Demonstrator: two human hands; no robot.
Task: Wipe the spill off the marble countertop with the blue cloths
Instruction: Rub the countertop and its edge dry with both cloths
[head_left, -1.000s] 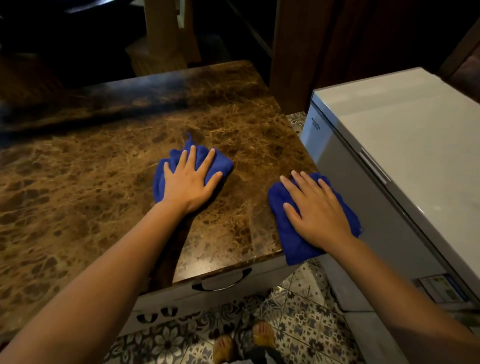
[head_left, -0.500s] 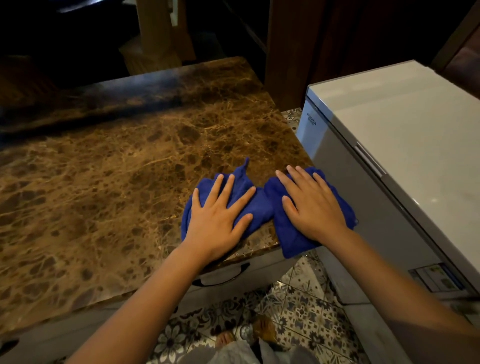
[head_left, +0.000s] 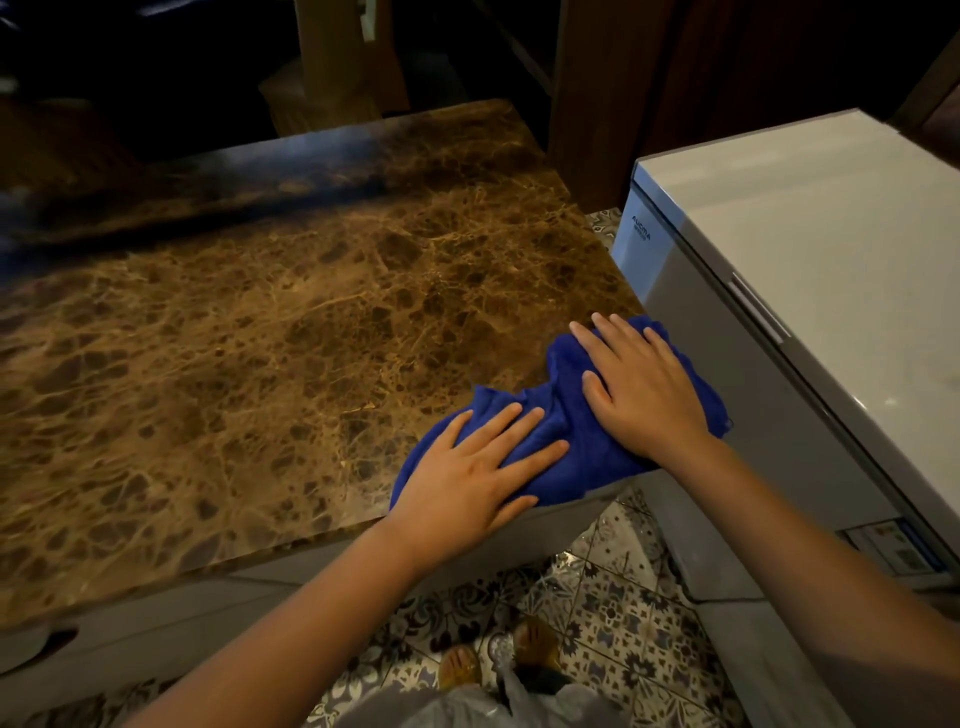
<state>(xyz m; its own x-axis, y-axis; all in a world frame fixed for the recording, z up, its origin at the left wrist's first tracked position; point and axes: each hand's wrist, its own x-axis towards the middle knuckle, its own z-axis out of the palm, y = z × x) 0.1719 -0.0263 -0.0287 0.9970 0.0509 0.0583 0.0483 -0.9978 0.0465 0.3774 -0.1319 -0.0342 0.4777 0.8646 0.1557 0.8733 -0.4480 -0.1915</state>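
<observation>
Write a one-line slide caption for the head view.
Both hands, left hand and right hand, press blue cloths flat at the marble countertop's near right corner, beside a white chest freezer.

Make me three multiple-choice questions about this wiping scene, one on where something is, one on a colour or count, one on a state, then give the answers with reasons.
1. Where on the countertop are the cloths?
A. far left corner
B. centre
C. near right corner, by the white appliance

2. What colour are the cloths?
A. blue
B. white
C. green

3. How do the left hand and right hand meet the cloths?
A. pinching them up in the air
B. pressed flat on them, fingers spread
C. held away from them

Answers:
1. C, since the cloths lie at the near right corner and partly hang over the edge, beside the appliance.
2. A, since the fabric under both hands is deep blue against the brown marble.
3. B, since both palms lie open on top of the cloths, which rest on the countertop.
</observation>
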